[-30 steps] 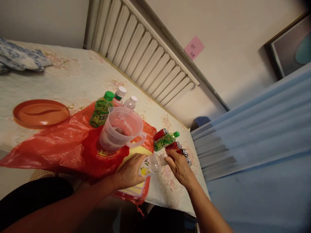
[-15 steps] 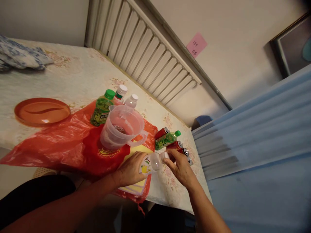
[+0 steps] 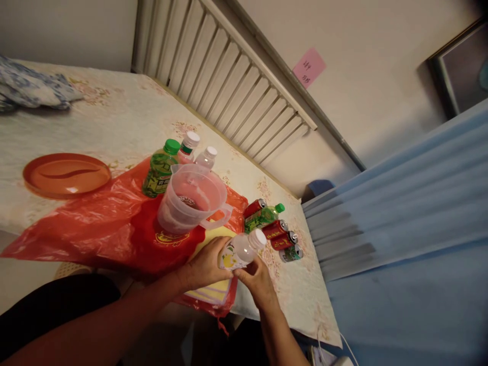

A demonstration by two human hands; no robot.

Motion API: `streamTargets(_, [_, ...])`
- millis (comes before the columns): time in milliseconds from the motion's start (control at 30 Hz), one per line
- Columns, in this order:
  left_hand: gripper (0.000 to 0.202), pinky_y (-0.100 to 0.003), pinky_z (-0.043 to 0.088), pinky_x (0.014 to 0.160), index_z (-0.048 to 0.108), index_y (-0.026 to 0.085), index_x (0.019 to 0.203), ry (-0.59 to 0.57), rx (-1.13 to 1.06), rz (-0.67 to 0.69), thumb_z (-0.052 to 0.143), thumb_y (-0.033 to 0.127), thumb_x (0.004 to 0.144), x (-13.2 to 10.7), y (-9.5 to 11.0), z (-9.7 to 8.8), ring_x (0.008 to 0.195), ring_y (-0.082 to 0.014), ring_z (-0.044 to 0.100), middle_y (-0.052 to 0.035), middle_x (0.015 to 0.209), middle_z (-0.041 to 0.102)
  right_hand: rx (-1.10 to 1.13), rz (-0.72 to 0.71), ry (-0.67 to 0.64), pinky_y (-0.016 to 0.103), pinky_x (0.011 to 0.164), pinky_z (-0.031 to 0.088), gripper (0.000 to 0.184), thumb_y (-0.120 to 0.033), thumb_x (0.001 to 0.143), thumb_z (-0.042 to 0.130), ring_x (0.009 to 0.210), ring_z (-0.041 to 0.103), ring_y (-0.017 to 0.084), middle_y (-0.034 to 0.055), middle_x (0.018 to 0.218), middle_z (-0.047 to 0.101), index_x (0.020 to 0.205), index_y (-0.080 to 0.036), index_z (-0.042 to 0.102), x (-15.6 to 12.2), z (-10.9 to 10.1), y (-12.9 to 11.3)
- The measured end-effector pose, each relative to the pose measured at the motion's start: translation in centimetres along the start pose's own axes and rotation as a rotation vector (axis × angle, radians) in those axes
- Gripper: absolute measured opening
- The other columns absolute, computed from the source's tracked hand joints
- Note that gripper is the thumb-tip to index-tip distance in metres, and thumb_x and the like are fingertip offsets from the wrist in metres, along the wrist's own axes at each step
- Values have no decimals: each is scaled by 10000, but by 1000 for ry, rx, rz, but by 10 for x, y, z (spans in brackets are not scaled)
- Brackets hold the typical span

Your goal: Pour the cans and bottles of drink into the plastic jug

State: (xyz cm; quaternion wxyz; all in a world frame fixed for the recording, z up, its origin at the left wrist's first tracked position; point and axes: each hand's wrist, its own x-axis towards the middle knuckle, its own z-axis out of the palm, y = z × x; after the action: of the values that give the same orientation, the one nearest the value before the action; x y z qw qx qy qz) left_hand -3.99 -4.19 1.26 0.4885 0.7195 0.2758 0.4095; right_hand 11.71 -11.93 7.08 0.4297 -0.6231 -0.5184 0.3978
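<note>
A clear plastic bottle (image 3: 244, 247) with a white cap and a lemon-printed label is held tilted over the table's front part. My left hand (image 3: 209, 262) is wrapped round its labelled body. My right hand (image 3: 260, 285) grips the same bottle from the right and below, its thumb near the left thumb; its other fingers are partly hidden behind the bottle. Beyond my hands a translucent pitcher (image 3: 170, 216) stands on a red plastic bag (image 3: 87, 223), with dark, frothy liquid in the bottom. A yellow cloth (image 3: 211, 293) lies beneath my left hand.
Behind the pitcher stand a green-capped bottle (image 3: 158, 173) and two white-capped bottles, one of them clear (image 3: 206, 158). To the right lie another green bottle (image 3: 263, 217) and several cans, including a red one (image 3: 284, 240). An orange plate (image 3: 66, 175) is at left; a radiator (image 3: 224, 76) lines the wall.
My right hand has moved from the bottle's cap down to its body. The cap is now uncovered and still on the bottle. The left hand keeps its hold.
</note>
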Motion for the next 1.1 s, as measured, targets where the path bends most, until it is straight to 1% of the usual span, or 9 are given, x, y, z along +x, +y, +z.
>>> streamTargets(100, [609, -403, 480, 983, 511, 190, 1201, 1, 42, 71, 752, 288, 651, 1, 0, 1, 1104, -268, 587, -79, 1171, 618, -71, 14, 140, 417, 865, 560, 467, -332, 645, 806, 933, 703, 270, 83, 1014, 752, 1065, -185, 666, -3, 13, 4])
streamTargets(200, [596, -396, 472, 1000, 500, 196, 1219, 6, 70, 127, 722, 236, 668, 2, -1, 2, 1118, -257, 581, -79, 1182, 613, -160, 16, 247, 407, 876, 558, 505, -309, 612, 812, 938, 703, 273, 85, 1017, 752, 1077, -171, 671, -4, 21, 3])
streamTargets(333, [678, -413, 437, 1060, 460, 201, 1292, -38, 83, 161, 716, 200, 664, 1, -5, 5, 1186, -260, 549, -86, 1254, 589, -239, 15, 329, 383, 824, 575, 496, -323, 588, 817, 893, 713, 278, 92, 969, 759, 1037, -153, 689, -9, 24, 4])
streamTargets(433, [795, -437, 389, 1116, 403, 203, 1367, -103, 68, 121, 740, 198, 648, 0, -9, 8, 1275, -276, 491, -105, 1367, 528, -266, 34, 409, 372, 792, 580, 471, -347, 581, 815, 870, 717, 283, 103, 931, 765, 991, -147, 698, -12, 18, 9])
streamTargets(567, [840, -447, 371, 1132, 376, 219, 1405, -147, 27, 44, 746, 198, 650, -2, -14, 9, 1326, -280, 451, -109, 1424, 489, -220, 86, 493, 387, 778, 577, 430, -386, 591, 804, 827, 724, 290, 116, 889, 769, 925, -137, 696, -11, -8, 11])
streamTargets(700, [703, -489, 374, 1120, 406, 207, 1386, -162, -4, 3, 689, 279, 747, -4, -18, 6, 1314, -292, 476, -137, 1409, 516, -189, 33, 598, 377, 794, 566, 483, -437, 645, 771, 877, 721, 280, 124, 955, 762, 1002, -122, 685, 0, -47, 11])
streamTargets(867, [629, -470, 435, 1069, 443, 211, 1361, -190, -16, -38, 636, 238, 763, -5, -16, 4, 1261, -280, 536, -133, 1355, 573, -296, 46, 741, 379, 746, 556, 554, -457, 599, 771, 847, 709, 289, 154, 949, 752, 1014, -100, 684, 26, -91, 30])
streamTargets(967, [624, -457, 447, 1058, 449, 220, 1359, -204, 0, -52, 624, 212, 760, -5, -18, 5, 1239, -270, 555, -121, 1337, 589, -339, 24, 778, 394, 761, 543, 565, -462, 582, 765, 850, 698, 293, 158, 953, 747, 1005, -95, 685, 45, -106, 48])
streamTargets(1100, [643, -445, 446, 1060, 441, 214, 1367, -220, 17, -65, 618, 185, 749, -5, -25, 8, 1223, -254, 563, -115, 1329, 595, -361, 25, 790, 412, 793, 523, 554, -466, 564, 766, 870, 681, 300, 153, 942, 744, 969, -97, 687, 67, -111, 66])
